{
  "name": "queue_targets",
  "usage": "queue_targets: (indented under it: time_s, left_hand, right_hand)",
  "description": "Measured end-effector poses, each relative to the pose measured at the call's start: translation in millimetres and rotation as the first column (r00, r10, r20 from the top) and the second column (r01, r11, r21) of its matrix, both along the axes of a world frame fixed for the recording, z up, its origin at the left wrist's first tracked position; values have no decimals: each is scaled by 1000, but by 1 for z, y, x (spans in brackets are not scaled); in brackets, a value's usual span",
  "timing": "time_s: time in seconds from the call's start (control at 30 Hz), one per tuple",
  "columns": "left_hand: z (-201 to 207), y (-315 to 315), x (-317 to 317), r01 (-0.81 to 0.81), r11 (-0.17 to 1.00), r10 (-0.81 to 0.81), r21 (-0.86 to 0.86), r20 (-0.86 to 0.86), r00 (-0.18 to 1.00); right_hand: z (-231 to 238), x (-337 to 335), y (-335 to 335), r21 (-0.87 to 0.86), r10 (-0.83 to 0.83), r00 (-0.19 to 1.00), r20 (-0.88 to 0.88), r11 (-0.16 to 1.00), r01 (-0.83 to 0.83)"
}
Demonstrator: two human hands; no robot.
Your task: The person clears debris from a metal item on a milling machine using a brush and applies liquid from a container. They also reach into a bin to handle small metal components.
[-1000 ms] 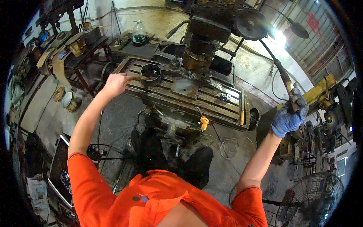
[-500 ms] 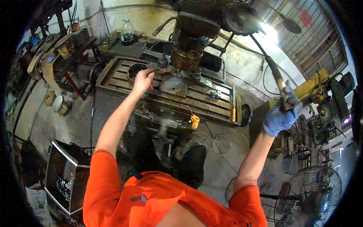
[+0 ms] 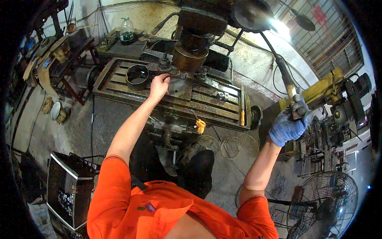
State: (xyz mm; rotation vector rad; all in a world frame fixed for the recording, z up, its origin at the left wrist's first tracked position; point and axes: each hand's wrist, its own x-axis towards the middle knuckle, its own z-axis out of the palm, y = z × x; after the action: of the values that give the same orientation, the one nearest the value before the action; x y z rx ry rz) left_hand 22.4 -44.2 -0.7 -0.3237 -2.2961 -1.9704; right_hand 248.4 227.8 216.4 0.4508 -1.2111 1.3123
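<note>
My bare left hand (image 3: 160, 86) is closed on a thin, dark brush-like tool (image 3: 175, 74). Its tip reaches toward the machine's dark spindle head (image 3: 190, 57), but whether it touches is hard to see. Left of this hand, a round black pot (image 3: 137, 83) with dark contents stands on the slotted machine table (image 3: 119, 79). My right hand (image 3: 289, 125), in a blue-grey glove, is wrapped round the lower end of a long lever (image 3: 287, 77) that slants down from the machine. A flat metal plate (image 3: 180, 92) lies below the spindle.
A yellow air gun (image 3: 200, 126) hangs at the table's front edge. At the table's right end lies a yellow-handled tool (image 3: 242, 117). A floor fan (image 3: 324, 205) stands low right, an open metal box (image 3: 63, 199) low left. A clear bottle (image 3: 126, 34) stands behind the table.
My left hand has moved right, from beside the pot toward the spindle, and the pot now shows fully. My right hand still grips the lever. The whole view has shifted slightly.
</note>
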Motion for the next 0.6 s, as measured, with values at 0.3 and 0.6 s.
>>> queue_targets:
  time_s: [0.3, 0.6]
  left_hand:
    - [13, -88, 15, -191, 940, 105, -282, -293, 950]
    - [24, -145, 7, -446, 560, 75, -698, -493, 867]
  right_hand:
    - [-9, 0, -12, -25, -33, 999, 31, 999, 34]
    - [-22, 0, -13, -128, 3, 998, 67, 992, 5]
